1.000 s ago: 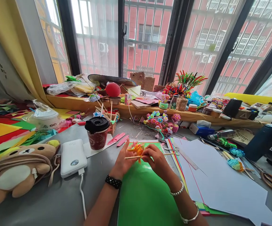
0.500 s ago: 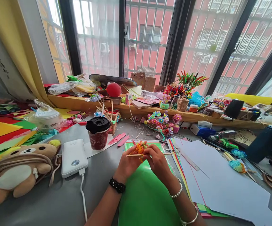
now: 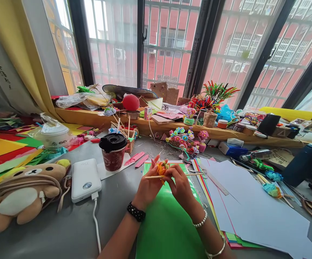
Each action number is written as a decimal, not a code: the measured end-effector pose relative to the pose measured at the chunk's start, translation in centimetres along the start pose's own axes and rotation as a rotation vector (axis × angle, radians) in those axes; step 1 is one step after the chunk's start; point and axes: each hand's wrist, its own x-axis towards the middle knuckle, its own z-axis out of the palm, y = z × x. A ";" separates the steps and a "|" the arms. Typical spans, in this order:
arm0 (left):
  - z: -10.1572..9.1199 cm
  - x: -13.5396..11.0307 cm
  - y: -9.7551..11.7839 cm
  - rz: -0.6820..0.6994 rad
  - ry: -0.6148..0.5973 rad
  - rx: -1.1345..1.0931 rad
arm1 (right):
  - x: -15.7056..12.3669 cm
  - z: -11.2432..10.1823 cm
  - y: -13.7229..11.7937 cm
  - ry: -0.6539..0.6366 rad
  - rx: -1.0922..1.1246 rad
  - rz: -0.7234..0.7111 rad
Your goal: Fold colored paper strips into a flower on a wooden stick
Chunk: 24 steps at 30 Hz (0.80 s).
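Observation:
An orange and yellow paper flower (image 3: 161, 168) is held up between both hands, over a green sheet (image 3: 169, 223) on the table. My left hand (image 3: 148, 184) cups it from the left with fingers wrapped behind it. From the right, the bent fingers of my right hand (image 3: 179, 182) pinch at the flower's side, next to a thin wooden stick (image 3: 152, 177). That stick runs roughly level across both hands, past the right hand toward the scissors (image 3: 204, 173). Fingers partly hide the flower, and I cannot make out which hand grips the stick more firmly.
To the left are a lidded coffee cup (image 3: 113, 153), a white power bank (image 3: 86, 180) with a cable and a plush bear (image 3: 26, 196). White paper sheets (image 3: 258, 205) and a clear ruler (image 3: 218, 182) lie at the right. Crochet flowers (image 3: 184, 139) stand behind; the window ledge holds craft supplies.
The left fingers have shifted upward around the flower, with their tips now raised behind it. The right hand stays at the flower and stick, nearly unmoved. The view has shifted very slightly.

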 end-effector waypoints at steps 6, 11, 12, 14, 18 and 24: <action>-0.2 0.1 -0.1 0.012 0.005 -0.021 | -0.2 0.2 -0.4 0.070 -0.003 0.011; 0.2 -0.1 -0.2 0.061 -0.012 -0.009 | -0.3 0.5 -0.6 0.130 -0.046 0.013; 0.2 -0.1 -0.2 0.063 -0.015 -0.012 | -0.3 0.6 -0.7 0.134 -0.063 0.011; 0.1 0.0 -0.2 0.059 -0.018 -0.016 | -0.2 0.6 -0.7 0.133 -0.114 0.001; 0.0 0.0 -0.2 0.049 -0.003 -0.008 | -0.1 0.6 -0.7 0.128 -0.221 -0.046; 0.4 0.0 -0.2 0.032 0.020 -0.016 | 0.0 0.5 -0.7 0.102 -0.233 -0.025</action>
